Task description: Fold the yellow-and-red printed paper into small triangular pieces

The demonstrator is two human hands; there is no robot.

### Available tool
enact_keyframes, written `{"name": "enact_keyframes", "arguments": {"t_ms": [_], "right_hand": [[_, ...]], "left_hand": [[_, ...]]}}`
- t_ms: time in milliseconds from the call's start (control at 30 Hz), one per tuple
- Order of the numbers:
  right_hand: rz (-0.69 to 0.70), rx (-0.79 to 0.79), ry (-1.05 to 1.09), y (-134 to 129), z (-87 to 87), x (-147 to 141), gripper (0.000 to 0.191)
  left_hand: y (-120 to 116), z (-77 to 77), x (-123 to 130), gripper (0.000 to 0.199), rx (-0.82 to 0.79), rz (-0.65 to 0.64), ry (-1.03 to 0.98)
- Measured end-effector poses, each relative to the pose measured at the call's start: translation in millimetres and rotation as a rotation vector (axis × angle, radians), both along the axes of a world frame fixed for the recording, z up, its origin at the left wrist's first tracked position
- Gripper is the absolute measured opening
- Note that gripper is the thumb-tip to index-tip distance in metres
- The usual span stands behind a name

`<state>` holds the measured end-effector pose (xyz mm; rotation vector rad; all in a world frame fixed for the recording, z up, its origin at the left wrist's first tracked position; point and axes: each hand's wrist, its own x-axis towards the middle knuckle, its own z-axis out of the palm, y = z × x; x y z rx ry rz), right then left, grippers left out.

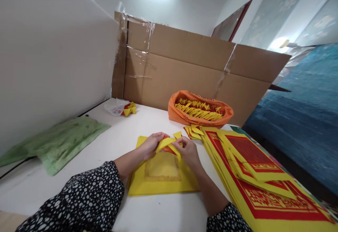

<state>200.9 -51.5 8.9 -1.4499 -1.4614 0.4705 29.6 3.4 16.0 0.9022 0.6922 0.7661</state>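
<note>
Between my two hands is a partly folded yellow paper (167, 142) with red-orange print showing inside the folds. My left hand (154, 144) grips its left side, fingers closed around the edge. On the right side, my right hand (186, 149) pinches a fold between thumb and fingers. Below both hands lies a stack of yellow paper sheets (163, 186), the top one with a faint brownish square outline. Just beyond my right hand are several folded yellow-and-red paper pieces (194, 132).
Behind stands an orange cloth bag (175, 116) full of folded papers, before a cardboard panel (182, 63). Red-printed yellow sheets (253, 154) are piled at the right. A green cloth (71, 140) lies left, and a clear plastic bag (115, 108) with folded pieces sits at the back.
</note>
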Motion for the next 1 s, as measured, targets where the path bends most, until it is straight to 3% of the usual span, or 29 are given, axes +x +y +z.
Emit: {"name": "enact_keyframes", "arguments": {"t_ms": [200,333,433,533,700,1000], "right_hand": [[-0.091,0.036,0.037,-1,-0.3,0,0.028],[-0.036,-0.010,0.066,1,-5.5,2,0.027],[0.033,-0.092,0.211,2,-8.3,5,0.031],[0.068,-0.132,0.333,2,-7.6,7,0.033],[0.101,-0.144,0.352,0,-4.9,9,0.035],[0.063,-0.120,0.464,1,-7.6,4,0.036]], "left_hand": [[-6,2.6,1,0.033,0.124,-0.089,0.005],[-9,4.5,0,0.046,0.206,-0.081,0.028],[-7,1.7,-1,0.049,0.221,-0.047,0.048],[-6,-1.4,-1,0.050,0.251,-0.066,0.057],[-8,0.7,-1,0.046,0.295,-0.098,0.099],[-14,2.0,4,0.042,0.301,-0.093,0.067]]}}
